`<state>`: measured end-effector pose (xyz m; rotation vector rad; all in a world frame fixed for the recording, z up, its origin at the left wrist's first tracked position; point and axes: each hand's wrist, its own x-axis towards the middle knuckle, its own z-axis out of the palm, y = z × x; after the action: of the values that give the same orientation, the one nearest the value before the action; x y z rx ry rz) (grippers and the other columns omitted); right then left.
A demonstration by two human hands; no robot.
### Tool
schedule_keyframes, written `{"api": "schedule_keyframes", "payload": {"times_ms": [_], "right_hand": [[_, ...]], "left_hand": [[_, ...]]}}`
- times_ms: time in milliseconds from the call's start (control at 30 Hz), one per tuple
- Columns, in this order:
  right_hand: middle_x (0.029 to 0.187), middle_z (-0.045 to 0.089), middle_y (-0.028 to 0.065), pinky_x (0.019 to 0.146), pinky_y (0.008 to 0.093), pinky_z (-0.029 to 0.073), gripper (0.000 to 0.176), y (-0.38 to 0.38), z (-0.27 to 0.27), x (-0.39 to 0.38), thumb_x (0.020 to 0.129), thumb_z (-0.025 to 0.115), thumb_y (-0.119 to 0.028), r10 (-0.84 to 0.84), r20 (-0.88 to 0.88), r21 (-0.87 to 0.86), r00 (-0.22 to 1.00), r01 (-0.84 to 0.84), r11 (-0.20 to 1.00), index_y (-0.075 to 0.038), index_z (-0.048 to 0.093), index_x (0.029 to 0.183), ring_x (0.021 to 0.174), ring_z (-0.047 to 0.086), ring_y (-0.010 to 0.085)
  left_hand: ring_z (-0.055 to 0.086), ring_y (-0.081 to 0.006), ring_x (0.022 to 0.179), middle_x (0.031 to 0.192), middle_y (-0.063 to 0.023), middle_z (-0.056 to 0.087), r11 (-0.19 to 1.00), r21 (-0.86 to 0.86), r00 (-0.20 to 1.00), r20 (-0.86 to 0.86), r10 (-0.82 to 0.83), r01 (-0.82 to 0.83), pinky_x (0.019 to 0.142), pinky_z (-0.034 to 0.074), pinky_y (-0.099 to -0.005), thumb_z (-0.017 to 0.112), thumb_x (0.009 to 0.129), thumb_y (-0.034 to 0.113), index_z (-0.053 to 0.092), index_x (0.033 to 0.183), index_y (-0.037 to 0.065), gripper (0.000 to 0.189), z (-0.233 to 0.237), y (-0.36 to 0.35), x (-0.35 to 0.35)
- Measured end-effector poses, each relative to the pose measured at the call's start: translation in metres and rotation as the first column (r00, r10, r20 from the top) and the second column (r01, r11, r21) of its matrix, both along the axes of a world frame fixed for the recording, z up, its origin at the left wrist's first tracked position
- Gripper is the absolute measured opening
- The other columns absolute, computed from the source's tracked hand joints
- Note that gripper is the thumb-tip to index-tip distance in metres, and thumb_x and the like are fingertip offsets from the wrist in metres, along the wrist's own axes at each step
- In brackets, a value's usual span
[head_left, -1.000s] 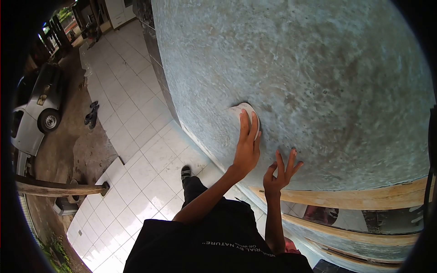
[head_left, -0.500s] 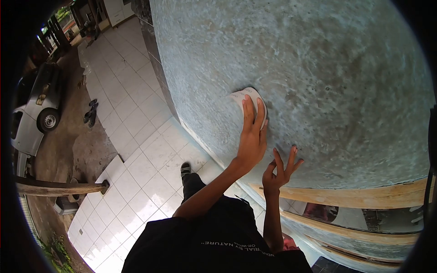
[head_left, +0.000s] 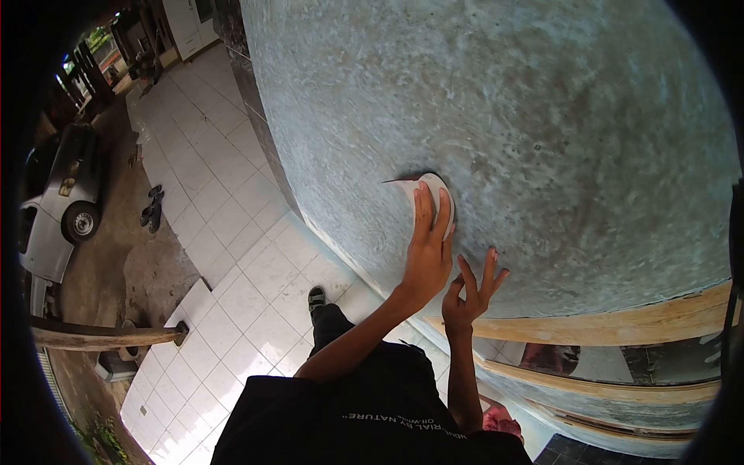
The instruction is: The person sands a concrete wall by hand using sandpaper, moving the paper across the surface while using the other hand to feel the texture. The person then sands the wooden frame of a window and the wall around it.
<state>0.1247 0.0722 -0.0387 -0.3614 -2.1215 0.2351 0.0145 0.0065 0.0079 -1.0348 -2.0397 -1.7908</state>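
Note:
A pale, thin pad, perhaps sandpaper [head_left: 435, 186], lies against the mottled grey-blue wall [head_left: 558, 139]. My left hand [head_left: 426, 260] presses the pad to the wall with its fingers over it. The pad's left side is bent into a point, and a dark reddish underside shows along its top edge. To the right and a little lower, my right hand [head_left: 469, 298] holds nothing. Its fingers are apart, with the tips at or near the wall; firm contact cannot be made out.
Wooden strips [head_left: 604, 327] frame an opening below the wall. White floor tiles [head_left: 260, 310] lie at left, with my sandalled foot [head_left: 316, 296] on them. Farther left are a wooden post [head_left: 108, 335], dark footwear [head_left: 153, 209] and a silver vehicle [head_left: 66, 209].
My left hand and the pad sit slightly lower in view, and the pad's left side now forms a sharper point. My right hand has shifted slightly left. The view has also shifted a little.

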Motion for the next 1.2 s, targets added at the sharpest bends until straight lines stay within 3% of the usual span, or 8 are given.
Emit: {"api": "schedule_keyframes", "payload": {"times_ms": [200, 500, 567, 667, 767, 933, 1100, 1200], "right_hand": [[0.146, 0.043, 0.0222, 0.117, 0.0560, 0.007, 0.043, -0.004, 0.002, 0.004, 0.075, 0.051, 0.005, 0.021, 0.002, -0.042, 1.000, -0.021, 0.999, -0.009, 0.071, 0.110, 0.140, 0.037, 0.0341], [0.144, 0.042, 0.0270, 0.115, 0.0591, 0.018, 0.041, -0.002, 0.000, 0.014, 0.079, 0.050, 0.006, 0.021, -0.057, -0.069, 0.998, -0.025, 0.997, -0.002, 0.064, 0.116, 0.138, 0.037, 0.0405], [0.146, 0.037, 0.0292, 0.113, 0.0612, 0.024, 0.043, 0.005, 0.001, 0.016, 0.080, 0.046, 0.008, 0.012, -0.182, 0.042, 0.983, -0.004, 0.999, 0.001, 0.055, 0.121, 0.136, 0.037, 0.0448], [0.146, 0.037, 0.0294, 0.113, 0.0590, 0.027, 0.041, 0.013, 0.003, 0.026, 0.083, 0.045, 0.008, 0.001, -0.181, 0.047, 0.984, 0.007, 0.999, 0.000, 0.052, 0.123, 0.136, 0.038, 0.0442], [0.145, 0.036, 0.0294, 0.114, 0.0577, 0.027, 0.038, 0.015, 0.003, 0.028, 0.085, 0.046, 0.007, 0.025, -0.208, 0.014, 0.978, -0.022, 1.000, 0.000, 0.053, 0.121, 0.135, 0.038, 0.0440], [0.145, 0.037, 0.0290, 0.114, 0.0569, 0.029, 0.031, 0.014, 0.002, 0.027, 0.090, 0.046, 0.003, -0.004, -0.180, 0.045, 0.984, 0.013, 0.999, 0.001, 0.055, 0.120, 0.136, 0.038, 0.0432], [0.147, 0.039, 0.0238, 0.111, 0.0510, 0.036, 0.028, 0.014, 0.002, 0.030, 0.094, 0.046, -0.003, -0.058, -0.131, 0.101, 0.990, 0.072, 0.992, 0.000, 0.055, 0.121, 0.136, 0.039, 0.0396], [0.144, 0.039, 0.0280, 0.114, 0.0576, 0.028, 0.029, 0.013, 0.001, 0.029, 0.091, 0.046, 0.001, -0.054, -0.128, 0.069, 0.990, 0.063, 0.996, 0.001, 0.056, 0.119, 0.135, 0.040, 0.0410]], "left_hand": [[0.003, -0.0456, 0.145, 0.158, -0.0273, 0.001, 0.996, 0.047, 0.994, 0.088, 0.069, -0.073, 0.115, 0.024, -0.0490, 0.038, 0.101, 0.004, 0.021, 0.152, 0.005, 0.054, 0.032, -0.005, -0.033], [0.002, -0.0497, 0.144, 0.157, -0.0296, -0.001, 0.985, -0.146, 0.994, 0.075, -0.078, 0.088, 0.114, 0.024, -0.0522, 0.045, 0.096, 0.002, 0.013, 0.153, 0.003, 0.065, -0.066, -0.005, 0.022], [0.007, -0.0499, 0.143, 0.155, -0.0329, 0.000, 0.999, -0.038, 0.977, 0.211, 0.012, -0.004, 0.114, 0.026, -0.0480, 0.041, 0.101, 0.008, 0.009, 0.153, 0.000, 0.061, -0.090, -0.005, 0.001], [0.013, -0.0506, 0.141, 0.154, -0.0347, 0.001, 0.989, -0.051, 0.914, 0.376, 0.150, -0.142, 0.113, 0.027, -0.0443, 0.035, 0.104, 0.016, 0.008, 0.152, 0.000, 0.058, -0.122, -0.008, -0.043], [0.015, -0.0508, 0.140, 0.154, -0.0346, 0.001, 0.994, -0.010, 0.835, 0.542, 0.099, -0.111, 0.113, 0.027, -0.0433, 0.031, 0.106, 0.022, 0.004, 0.153, 0.001, 0.058, -0.123, -0.006, -0.037], [-0.006, -0.0520, 0.142, 0.151, -0.0382, -0.017, 0.995, 0.033, 0.870, 0.482, -0.103, 0.099, 0.116, 0.013, -0.0485, 0.032, 0.106, 0.027, -0.010, 0.150, -0.003, 0.068, -0.117, 0.013, 0.035], [-0.004, -0.0497, 0.143, 0.152, -0.0385, -0.010, 0.997, 0.050, 0.747, 0.665, 0.009, -0.056, 0.117, 0.012, -0.0460, 0.034, 0.105, 0.037, -0.009, 0.149, -0.005, 0.075, -0.163, 0.013, -0.002], [-0.006, -0.0456, 0.145, 0.153, -0.0376, -0.009, 0.985, 0.175, 0.633, 0.762, -0.136, 0.001, 0.117, 0.010, -0.0439, 0.031, 0.105, 0.043, -0.009, 0.149, -0.005, 0.077, -0.161, 0.012, 0.002]]}}
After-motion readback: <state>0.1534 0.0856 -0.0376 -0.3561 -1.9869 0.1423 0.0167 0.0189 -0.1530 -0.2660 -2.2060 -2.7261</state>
